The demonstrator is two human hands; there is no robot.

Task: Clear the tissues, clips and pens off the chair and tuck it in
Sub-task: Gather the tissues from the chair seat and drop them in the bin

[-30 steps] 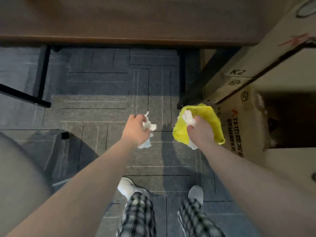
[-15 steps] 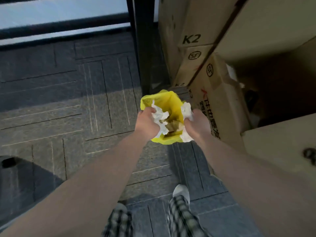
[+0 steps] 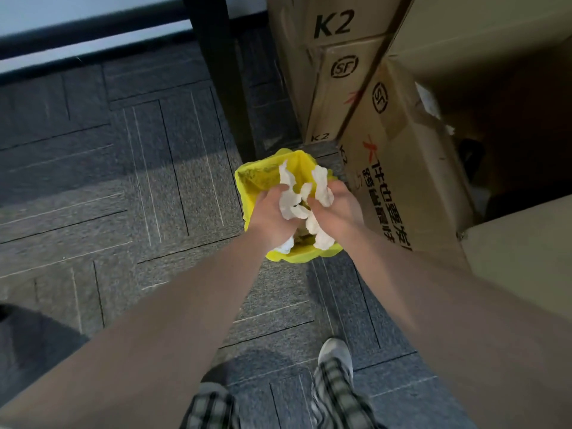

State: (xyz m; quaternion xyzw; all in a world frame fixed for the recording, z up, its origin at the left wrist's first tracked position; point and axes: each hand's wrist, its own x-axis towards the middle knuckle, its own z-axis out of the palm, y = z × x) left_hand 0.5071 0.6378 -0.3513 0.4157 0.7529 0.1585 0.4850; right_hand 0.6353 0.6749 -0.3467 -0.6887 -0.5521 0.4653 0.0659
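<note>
A small bin lined with a yellow bag point(image 3: 258, 178) stands on the carpet beside cardboard boxes. Both my hands hover right over its mouth, side by side. My left hand point(image 3: 270, 213) is closed around crumpled white tissues point(image 3: 289, 201). My right hand point(image 3: 339, 204) grips more white tissues point(image 3: 322, 184), with a wad hanging below the wrist. The two bunches touch between my hands. The chair, the clips and the pens are out of view.
Stacked cardboard boxes point(image 3: 356, 88) marked K2 and SF crowd the right side, one open point(image 3: 510, 144). A black desk leg point(image 3: 223, 72) rises just behind the bin. Grey carpet tiles point(image 3: 123, 181) spread to the left. My feet point(image 3: 335, 356) stand below.
I stepped up to the bin and my view swung right. My left hand came across to meet the right one over the bag, and both now press the tissues together.
</note>
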